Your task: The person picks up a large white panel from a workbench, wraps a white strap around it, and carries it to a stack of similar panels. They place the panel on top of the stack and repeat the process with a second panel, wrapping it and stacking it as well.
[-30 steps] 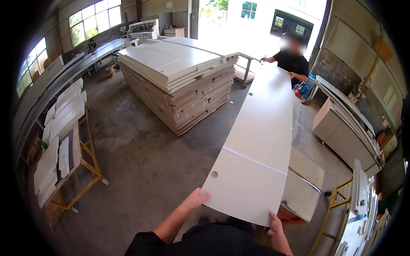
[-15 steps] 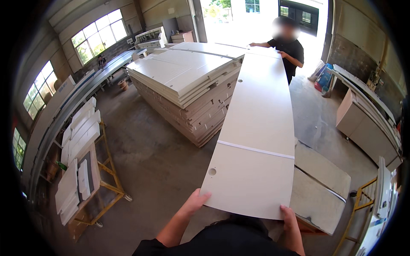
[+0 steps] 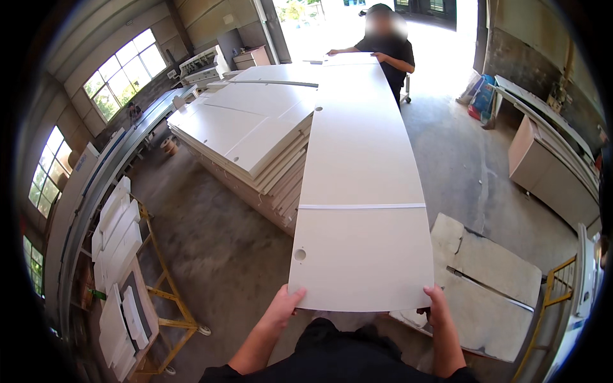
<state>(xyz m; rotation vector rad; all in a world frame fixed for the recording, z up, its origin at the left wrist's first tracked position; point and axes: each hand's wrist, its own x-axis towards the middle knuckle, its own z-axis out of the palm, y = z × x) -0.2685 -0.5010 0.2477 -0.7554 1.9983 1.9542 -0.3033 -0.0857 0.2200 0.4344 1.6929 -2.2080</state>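
A long white panel (image 3: pixel 364 159) stretches away from me, with a pale strip across it and round holes along its left side. My left hand (image 3: pixel 282 306) grips its near left corner, thumb on top and fingers underneath. At the near right corner my right hand (image 3: pixel 437 307) is closed on the edge in the same way. A co-worker in a dark shirt (image 3: pixel 391 59) holds the far end with both hands. Left of the panel, and partly hidden by it, stands a tall stack of white boards (image 3: pixel 255 121) with brownish edges.
A worn low table (image 3: pixel 491 281) stands at the right, beside a yellow-framed cart (image 3: pixel 562 287). Another yellow-framed cart (image 3: pixel 169 297) bearing white pieces is at the left. A pinkish cabinet (image 3: pixel 549 172) stands far right, and a spool (image 3: pixel 169 146) lies on the floor beyond the stack.
The panel has swung left relative to the view, its far part now overlapping the stack's right side more. The co-worker has shifted left too. Both my hands keep their hold.
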